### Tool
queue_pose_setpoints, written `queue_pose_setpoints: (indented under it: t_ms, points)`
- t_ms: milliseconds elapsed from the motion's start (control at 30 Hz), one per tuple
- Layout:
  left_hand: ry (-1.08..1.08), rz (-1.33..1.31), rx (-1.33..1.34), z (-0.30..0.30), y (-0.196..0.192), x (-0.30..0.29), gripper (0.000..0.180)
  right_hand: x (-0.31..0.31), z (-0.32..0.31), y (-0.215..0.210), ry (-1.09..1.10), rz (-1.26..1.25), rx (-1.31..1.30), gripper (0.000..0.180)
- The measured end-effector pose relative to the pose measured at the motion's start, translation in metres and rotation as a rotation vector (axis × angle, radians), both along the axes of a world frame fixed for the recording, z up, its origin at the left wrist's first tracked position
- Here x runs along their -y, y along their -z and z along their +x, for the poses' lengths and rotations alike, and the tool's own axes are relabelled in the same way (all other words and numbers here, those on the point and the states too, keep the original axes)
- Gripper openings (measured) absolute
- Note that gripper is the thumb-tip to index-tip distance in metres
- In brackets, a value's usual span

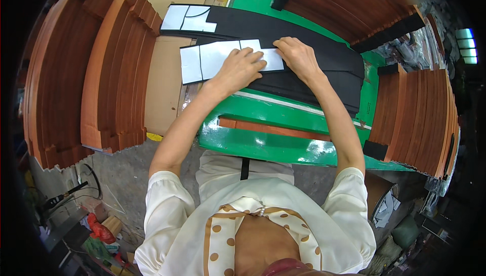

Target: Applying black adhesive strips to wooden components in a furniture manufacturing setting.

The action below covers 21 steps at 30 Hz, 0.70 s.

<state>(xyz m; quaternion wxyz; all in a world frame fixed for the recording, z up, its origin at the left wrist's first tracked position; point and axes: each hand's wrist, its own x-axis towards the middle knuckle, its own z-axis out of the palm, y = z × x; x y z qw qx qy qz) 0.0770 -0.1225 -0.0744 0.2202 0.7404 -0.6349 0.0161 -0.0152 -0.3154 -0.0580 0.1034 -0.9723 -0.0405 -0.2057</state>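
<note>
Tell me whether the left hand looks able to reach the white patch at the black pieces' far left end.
Probably yes: the left hand rests on the nearer white strip, and only flat black pieces seem to separate it from the white patch.

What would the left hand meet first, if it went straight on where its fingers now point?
Most likely the right hand, at the right end of the white strip; exact heights are hard to judge.
</note>
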Motion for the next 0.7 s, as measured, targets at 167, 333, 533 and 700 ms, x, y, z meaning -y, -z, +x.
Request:
queue_pose_setpoints:
  t_ms: [167,333,533,700]
  points:
    - [-0.038,-0.028,0.094,-0.008,0.013,0.0,0.035,0.012,0.02,0.014,-0.128,-0.24,-0.12,0.008]
    - [-0.038,-0.06,0.121,-0.006,0.014,-0.002,0.036,0.015,0.027,0.022,-0.242,-0.383,-0.098,0.003]
    - [-0.025,-0.119,0.131,-0.007,0.017,-0.004,0.035,0.024,0.039,0.02,0.095,-0.021,0.018,0.015]
    - [0.033,-0.181,0.09,-0.005,0.014,-0.005,0.023,0.022,0.005,-0.019,0.407,1.132,-0.169,0.024]
